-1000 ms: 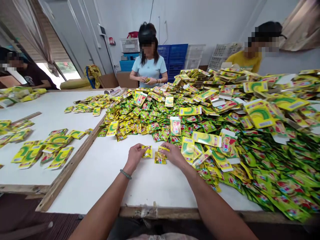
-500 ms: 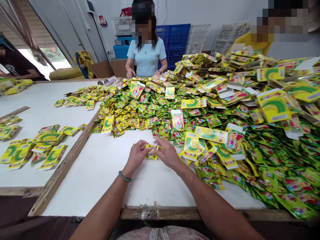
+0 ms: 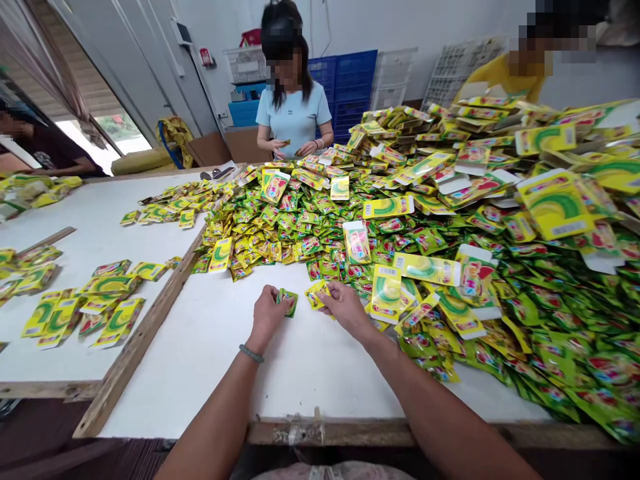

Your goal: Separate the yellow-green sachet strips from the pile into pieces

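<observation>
My left hand (image 3: pixel 269 312) is closed on a small green packet (image 3: pixel 287 302), pinched between thumb and fingers just above the white tabletop (image 3: pixel 215 353). A short way to the right, my right hand (image 3: pixel 346 308) pinches a yellow packet (image 3: pixel 316 294) at its right edge. The two packets are apart, side by side. Beyond both hands lies a heap of green and yellow packets (image 3: pixel 280 227). Flat yellow cartons rest on it, one of them a yellow carton (image 3: pixel 385 293) close to my right hand.
A wooden strip (image 3: pixel 145 333) divides the table on the left. Past it lie filled-looking yellow boxes (image 3: pixel 120 320). Cartons pile high on the right. A person in a light blue shirt (image 3: pixel 295 120) works opposite; other people sit at both sides. Blue crates (image 3: pixel 355 83) stand behind.
My hands have moved apart, from together over a yellow packet to each holding its own packet. A green packet now shows in my left hand. The person opposite has raised a hand holding something small.
</observation>
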### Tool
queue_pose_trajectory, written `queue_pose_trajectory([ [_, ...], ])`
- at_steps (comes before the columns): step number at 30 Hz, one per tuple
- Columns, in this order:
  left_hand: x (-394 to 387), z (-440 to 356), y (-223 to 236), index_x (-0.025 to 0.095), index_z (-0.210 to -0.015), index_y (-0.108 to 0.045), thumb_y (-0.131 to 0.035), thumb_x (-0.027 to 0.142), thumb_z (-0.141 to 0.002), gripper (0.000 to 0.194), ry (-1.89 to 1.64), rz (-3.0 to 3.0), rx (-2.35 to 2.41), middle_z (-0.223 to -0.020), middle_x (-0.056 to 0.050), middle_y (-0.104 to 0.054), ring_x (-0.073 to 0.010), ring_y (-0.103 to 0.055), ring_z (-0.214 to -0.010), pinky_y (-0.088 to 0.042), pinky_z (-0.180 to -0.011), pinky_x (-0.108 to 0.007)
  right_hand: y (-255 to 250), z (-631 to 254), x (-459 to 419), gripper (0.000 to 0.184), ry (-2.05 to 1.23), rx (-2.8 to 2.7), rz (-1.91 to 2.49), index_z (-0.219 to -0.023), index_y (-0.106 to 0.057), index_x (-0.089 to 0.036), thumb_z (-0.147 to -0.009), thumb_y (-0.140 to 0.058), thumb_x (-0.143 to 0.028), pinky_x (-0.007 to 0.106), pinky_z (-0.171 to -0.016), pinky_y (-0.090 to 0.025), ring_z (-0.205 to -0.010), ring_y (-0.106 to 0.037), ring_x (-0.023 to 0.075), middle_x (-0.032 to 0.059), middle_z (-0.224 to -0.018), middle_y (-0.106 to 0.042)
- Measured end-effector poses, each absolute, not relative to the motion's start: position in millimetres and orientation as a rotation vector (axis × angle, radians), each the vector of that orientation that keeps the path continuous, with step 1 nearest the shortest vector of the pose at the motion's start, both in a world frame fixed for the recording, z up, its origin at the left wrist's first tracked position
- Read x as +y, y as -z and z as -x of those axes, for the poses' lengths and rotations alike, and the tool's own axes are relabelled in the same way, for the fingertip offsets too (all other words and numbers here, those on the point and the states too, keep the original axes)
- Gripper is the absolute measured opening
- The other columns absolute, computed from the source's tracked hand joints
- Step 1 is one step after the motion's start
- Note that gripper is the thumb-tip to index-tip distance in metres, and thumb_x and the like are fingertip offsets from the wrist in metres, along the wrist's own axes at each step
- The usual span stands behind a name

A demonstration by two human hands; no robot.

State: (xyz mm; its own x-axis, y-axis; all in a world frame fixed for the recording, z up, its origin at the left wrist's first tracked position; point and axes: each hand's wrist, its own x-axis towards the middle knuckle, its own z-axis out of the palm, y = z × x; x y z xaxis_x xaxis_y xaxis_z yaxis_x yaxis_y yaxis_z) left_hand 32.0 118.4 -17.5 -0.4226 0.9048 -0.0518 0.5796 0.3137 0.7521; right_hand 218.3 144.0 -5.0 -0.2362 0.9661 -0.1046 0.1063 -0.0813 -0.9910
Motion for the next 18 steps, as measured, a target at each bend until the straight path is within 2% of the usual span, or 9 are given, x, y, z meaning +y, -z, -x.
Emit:
queue_pose_trajectory([
  [2,117,-39,22,0.02,-0.083,-0.048,-0.067,0.043,-0.063,0.035,-1.106,-1.17,1.922,-0.062,0.003,-0.058,-0.0137,-0.053,-0.054,-0.036,-0.051,-0.023,2,-218,142,0.032,-1.609,-1.215,1.107,-0.079,-0.053,-0.019,-0.066,-0.067,-0.044,0.028,-0.059,-0.048,-0.063,-0.058,0.014,-0.0007,-0.071,-0.059],
  [5,115,-49,23,0.019,-0.078,-0.05,-0.069,0.041,-0.062,0.033,-1.154,-1.061,1.654,-0.059,0.003,-0.059,-0.0121,-0.054,-0.051,-0.037,-0.049,-0.022,-2,-219,139,0.033,-1.666,-1.215,0.971,-0.081,-0.056,-0.018,-0.066,-0.069,-0.044,0.027,-0.062,-0.048,-0.065,-0.058,0.0131,0.0003,-0.074,-0.061],
  [9,113,-56,11,0.016,-0.068,-0.056,-0.072,0.041,-0.059,0.031,-1.109,-0.878,1.371,-0.057,0.002,-0.059,-0.0103,-0.053,-0.052,-0.041,-0.053,-0.021,2,-218,138,0.027,-1.588,-1.461,0.98,-0.075,-0.055,-0.018,-0.069,-0.066,-0.042,0.025,-0.059,-0.043,-0.065,-0.055,0.0132,-0.0007,-0.069,-0.058],
  [12,109,-57,0,0.014,-0.072,-0.06,-0.068,0.048,-0.065,0.036,-1.035,-0.754,1.215,-0.067,-0.002,-0.064,-0.0118,-0.057,-0.06,-0.046,-0.06,-0.024,10,-215,137,0.025,-1.412,-1.579,1.122,-0.069,-0.052,-0.018,-0.071,-0.062,-0.041,0.023,-0.056,-0.04,-0.062,-0.05,0.0128,-0.0022,-0.063,-0.052],
  [15,106,-55,-5,0.013,-0.081,-0.062,-0.076,0.04,-0.059,0.037,-1.002,-0.801,1.153,-0.074,-0.003,-0.066,-0.0129,-0.06,-0.068,-0.047,-0.067,-0.025,15,-211,135,0.024,-1.266,-1.587,1.242,-0.068,-0.051,-0.019,-0.073,-0.059,-0.041,0.023,-0.053,-0.037,-0.059,-0.045,0.0122,-0.0031,-0.06,-0.047],
  [18,104,-53,-4,0.014,-0.086,-0.061,-0.079,0.031,-0.055,0.04,-1.043,-0.881,1.17,-0.074,-0.001,-0.065,-0.0123,-0.059,-0.066,-0.047,-0.068,-0.025,14,-210,134,0.026,-1.292,-1.559,1.232,-0.069,-0.053,-0.018,-0.074,-0.059,-0.043,0.023,-0.055,-0.039,-0.061,-0.047,0.0124,-0.002,-0.062,-0.05],
])
